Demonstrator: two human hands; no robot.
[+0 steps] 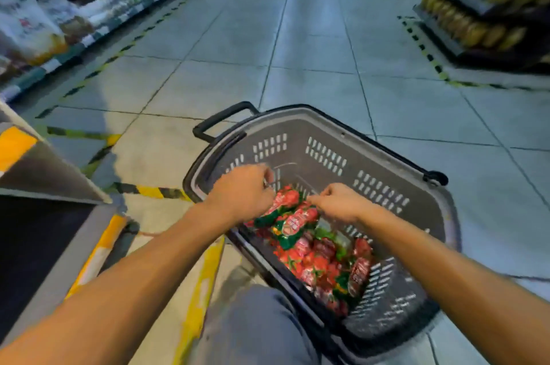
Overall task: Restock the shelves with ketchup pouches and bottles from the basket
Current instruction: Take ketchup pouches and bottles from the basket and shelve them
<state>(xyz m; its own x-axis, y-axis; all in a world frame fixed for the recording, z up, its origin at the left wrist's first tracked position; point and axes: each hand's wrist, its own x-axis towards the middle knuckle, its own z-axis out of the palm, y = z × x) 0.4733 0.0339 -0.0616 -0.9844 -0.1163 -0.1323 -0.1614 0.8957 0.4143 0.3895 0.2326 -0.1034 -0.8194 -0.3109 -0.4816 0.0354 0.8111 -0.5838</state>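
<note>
A tiled floor (312, 37) is seen beyond the hands. A grey basket (327, 138) is set on it, under both hands. Yellow-and-black tape (148, 190) is laid on the tiles left of the left hand, beside a shelf base (44, 245).

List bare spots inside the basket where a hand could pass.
Free: the basket floor along its far slotted wall, beyond both hands. Crowded: the ketchup pouches pile against the near-left side, with the left hand and right hand over its top end.
</note>
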